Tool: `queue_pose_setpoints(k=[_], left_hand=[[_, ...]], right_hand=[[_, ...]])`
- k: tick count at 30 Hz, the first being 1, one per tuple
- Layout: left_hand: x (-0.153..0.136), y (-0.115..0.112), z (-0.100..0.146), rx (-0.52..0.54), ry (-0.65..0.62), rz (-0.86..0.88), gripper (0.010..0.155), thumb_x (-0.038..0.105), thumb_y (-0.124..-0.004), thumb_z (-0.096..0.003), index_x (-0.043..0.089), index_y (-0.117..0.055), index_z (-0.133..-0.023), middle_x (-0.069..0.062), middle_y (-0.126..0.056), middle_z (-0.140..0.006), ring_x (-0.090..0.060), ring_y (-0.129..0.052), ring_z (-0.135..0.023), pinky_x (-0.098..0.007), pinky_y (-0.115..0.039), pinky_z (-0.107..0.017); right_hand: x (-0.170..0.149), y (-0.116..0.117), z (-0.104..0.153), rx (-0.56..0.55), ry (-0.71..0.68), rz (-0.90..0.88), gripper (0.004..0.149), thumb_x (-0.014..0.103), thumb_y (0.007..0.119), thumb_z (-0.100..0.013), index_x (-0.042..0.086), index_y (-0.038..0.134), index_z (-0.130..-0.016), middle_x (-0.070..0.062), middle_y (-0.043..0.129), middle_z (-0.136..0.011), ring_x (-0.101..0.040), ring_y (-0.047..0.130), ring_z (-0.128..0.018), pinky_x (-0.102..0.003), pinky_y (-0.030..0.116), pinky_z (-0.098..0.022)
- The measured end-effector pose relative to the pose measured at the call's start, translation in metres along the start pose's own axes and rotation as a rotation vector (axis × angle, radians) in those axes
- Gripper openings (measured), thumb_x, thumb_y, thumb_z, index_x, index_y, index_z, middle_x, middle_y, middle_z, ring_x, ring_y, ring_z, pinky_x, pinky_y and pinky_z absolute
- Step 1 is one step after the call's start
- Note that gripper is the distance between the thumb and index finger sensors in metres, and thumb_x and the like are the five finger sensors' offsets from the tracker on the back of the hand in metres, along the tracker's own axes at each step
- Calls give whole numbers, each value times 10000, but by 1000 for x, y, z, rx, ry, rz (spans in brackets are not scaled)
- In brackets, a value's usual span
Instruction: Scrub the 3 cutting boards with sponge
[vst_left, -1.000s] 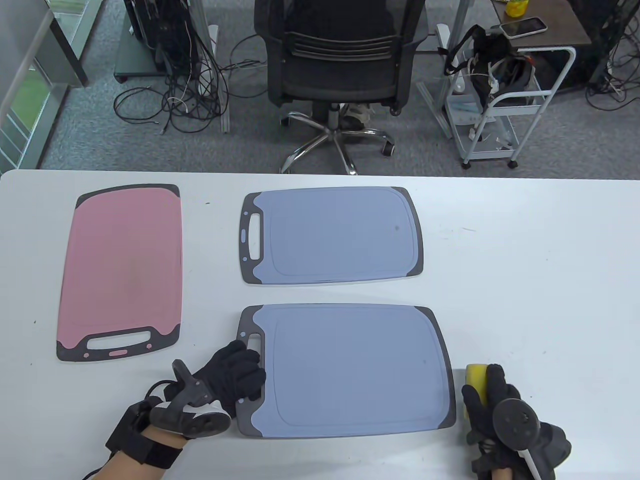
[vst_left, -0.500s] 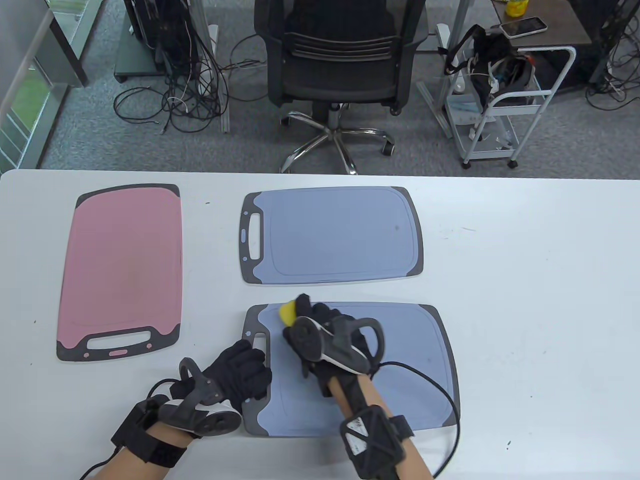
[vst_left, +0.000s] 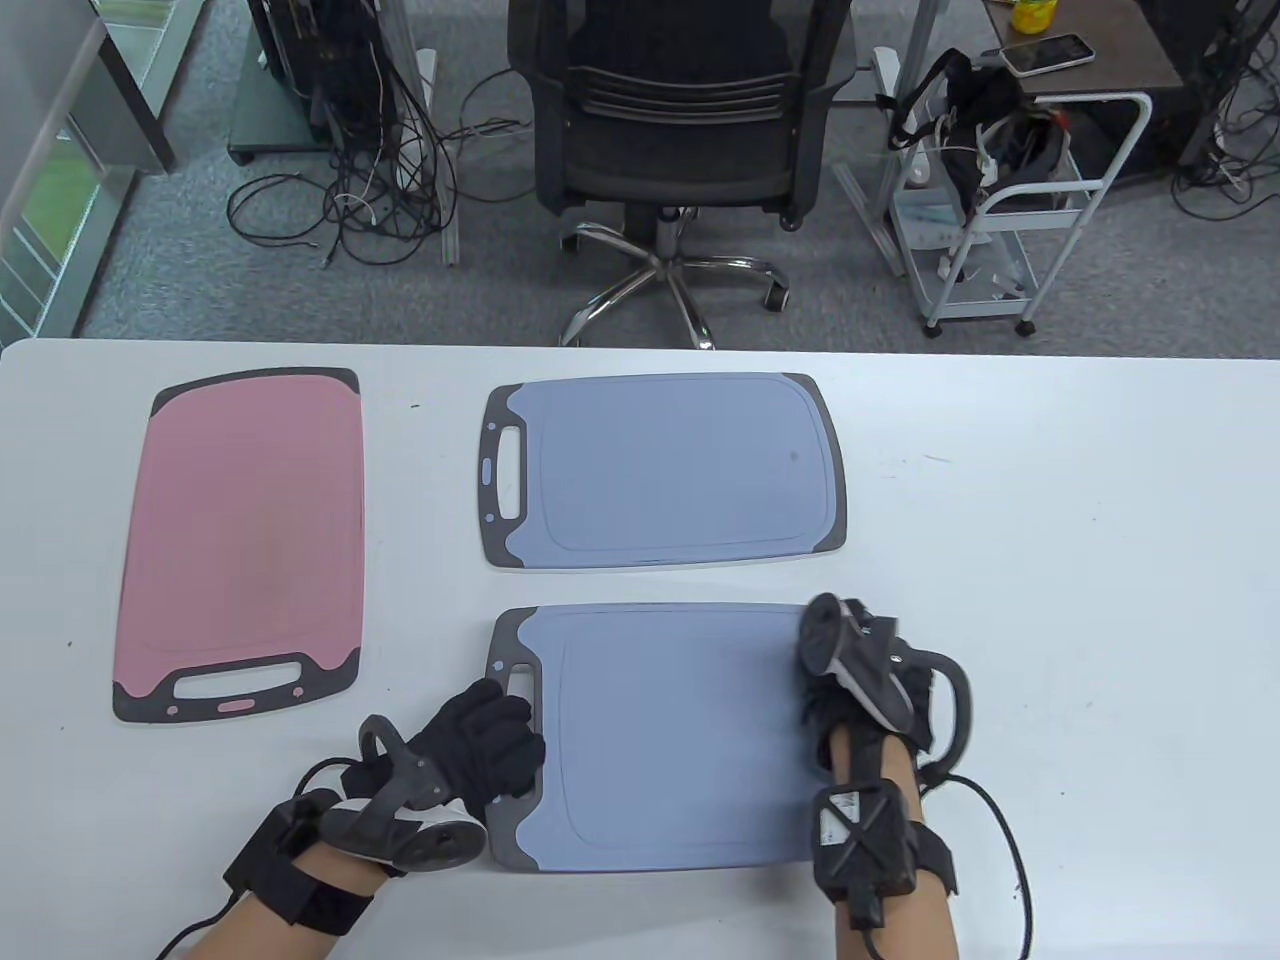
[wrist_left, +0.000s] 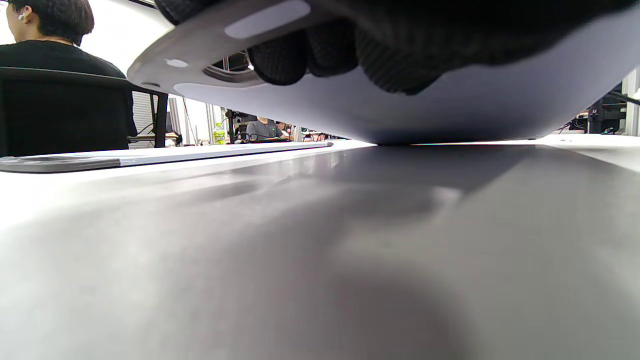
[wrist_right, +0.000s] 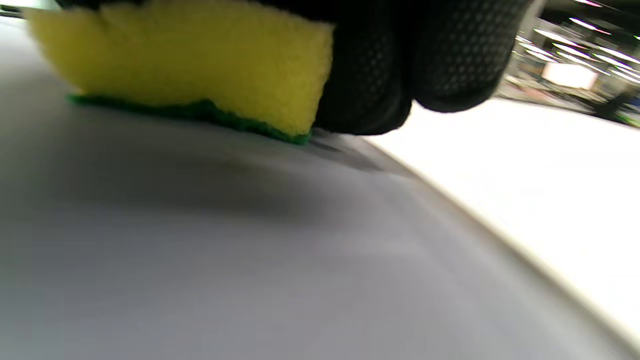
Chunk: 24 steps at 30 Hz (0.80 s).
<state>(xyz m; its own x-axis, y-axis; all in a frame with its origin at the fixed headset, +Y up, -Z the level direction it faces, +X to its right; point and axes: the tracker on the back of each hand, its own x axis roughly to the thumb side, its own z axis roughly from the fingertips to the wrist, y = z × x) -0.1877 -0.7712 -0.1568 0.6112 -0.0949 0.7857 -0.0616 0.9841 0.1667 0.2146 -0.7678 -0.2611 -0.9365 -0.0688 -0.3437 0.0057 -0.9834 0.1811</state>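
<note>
Three cutting boards lie on the white table (vst_left: 1080, 560): a pink one (vst_left: 240, 520) at the left, a blue one (vst_left: 670, 470) in the middle, and a second blue one (vst_left: 680, 740) nearest me. My left hand (vst_left: 490, 745) grips the near board's handle end, and its fingertips (wrist_left: 325, 50) curl under the board's edge (wrist_left: 450, 100). My right hand (vst_left: 860, 670) is over that board's right end. It holds a yellow sponge (wrist_right: 190, 65) green face down on the board's surface (wrist_right: 200, 250). The hand hides the sponge in the table view.
Beyond the table's far edge are a black office chair (vst_left: 680, 110), a white wire cart (vst_left: 1010, 200) and tangled floor cables (vst_left: 370, 190). A person (wrist_left: 45, 50) sits in the background of the left wrist view.
My right hand took the sponge from the table right of the near board, carried it to the board's upper left, then swept it to the right end. The left hand stayed on the handle.
</note>
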Motion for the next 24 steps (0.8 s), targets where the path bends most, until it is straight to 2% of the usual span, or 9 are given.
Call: queue_pose_setpoints(k=[2, 4, 6, 8, 12, 14, 16, 19, 24], left_hand=[[0, 0, 0, -4, -2, 3, 465, 404, -834, -586, 275, -566, -945, 60, -749, -928, -243, -738, -1011, -569, -576, -775], [-1, 0, -1, -8, -1, 6, 466, 401, -833, -587, 275, -563, -945, 58, -745, -929, -245, -731, -1014, -569, -570, -776], [0, 0, -1, -9, -1, 5, 467, 399, -833, -588, 273, -562, -947, 56, -745, -929, -246, -731, -1013, -571, -570, -775], [-1, 0, -1, -10, -1, 7, 466, 401, -832, -588, 273, -563, -946, 57, -746, -928, -245, -733, -1013, -571, -572, -776], [0, 1, -2, -13, -5, -5, 466, 405, -835, -584, 273, -569, -944, 59, -754, -924, -245, -745, -1007, -569, -584, -774], [1, 1, -2, -12, -7, -10, 464, 406, -834, -585, 273, -571, -944, 59, -756, -923, -245, -749, -1004, -569, -589, -771], [1, 1, -1, -7, -9, -16, 452, 406, -835, -584, 252, -582, -926, 55, -760, -919, -245, -752, -1002, -568, -591, -771], [1, 1, -2, -7, -8, -10, 456, 405, -832, -587, 264, -577, -937, 54, -760, -921, -248, -749, -1004, -570, -589, -770], [0, 1, -2, -11, -7, -4, 458, 404, -830, -588, 267, -571, -940, 56, -754, -925, -248, -743, -1007, -570, -582, -772]], right_hand=[[-24, 6, -1, 23, 87, -93, 696, 535, 731, -487, 118, 645, -1037, -145, 830, -812, -237, 898, -547, -455, 780, -463], [-21, 6, 3, 4, 30, -108, 699, 524, 733, -492, 90, 645, -1034, -159, 829, -806, -242, 896, -544, -458, 778, -462], [5, 1, 11, -20, -73, 6, 700, 526, 720, -489, 90, 636, -1031, -155, 813, -808, -235, 897, -543, -454, 779, -467], [47, -6, 27, -41, -290, 16, 699, 543, 708, -487, 109, 632, -1029, -133, 817, -805, -219, 906, -534, -439, 793, -459], [148, -15, 96, -44, -719, -33, 701, 558, 696, -500, 134, 595, -1050, -119, 779, -830, -205, 890, -553, -431, 787, -477], [182, -18, 131, -62, -897, -7, 702, 574, 679, -501, 161, 576, -1059, -99, 762, -846, -187, 883, -568, -419, 787, -491], [197, -20, 149, -82, -968, 5, 677, 534, 687, -507, 154, 586, -1058, -108, 769, -845, -199, 887, -567, -429, 788, -491], [180, -19, 136, -105, -894, 36, 684, 570, 676, -494, 195, 583, -1059, -79, 775, -852, -190, 891, -567, -422, 791, -487], [79, -5, 79, -64, -487, 39, 676, 552, 693, -488, 178, 609, -1045, -98, 795, -832, -213, 898, -551, -439, 789, -473]])
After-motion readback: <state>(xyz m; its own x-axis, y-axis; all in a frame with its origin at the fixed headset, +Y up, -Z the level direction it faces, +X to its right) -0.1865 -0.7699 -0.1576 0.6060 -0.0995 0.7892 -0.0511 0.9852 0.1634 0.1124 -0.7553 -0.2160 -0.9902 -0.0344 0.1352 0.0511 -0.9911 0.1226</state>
